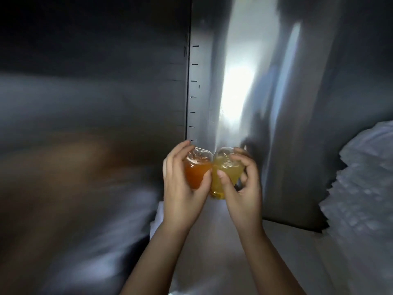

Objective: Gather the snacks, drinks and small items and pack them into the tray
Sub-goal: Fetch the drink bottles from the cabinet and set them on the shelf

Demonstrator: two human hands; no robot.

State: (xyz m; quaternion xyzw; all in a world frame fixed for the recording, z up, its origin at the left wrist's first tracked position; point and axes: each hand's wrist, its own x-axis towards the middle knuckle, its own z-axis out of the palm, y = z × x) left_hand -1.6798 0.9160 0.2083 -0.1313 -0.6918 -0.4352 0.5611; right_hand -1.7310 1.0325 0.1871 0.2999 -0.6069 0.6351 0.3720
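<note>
The far left is a dark, brownish blur and nothing there can be made out. Next comes a grey metal panel with a row of short black marks down its left edge. In front of its lower end, mid-view, the left hand holds an orange drink, a small clear container, with its fingers curled round the far side and the thumb pressed on the near side. Touching it on the right is a yellow drink, clamped in the right hand the same way. Both are held up in the air. At the far right lies crumpled white material.
</note>
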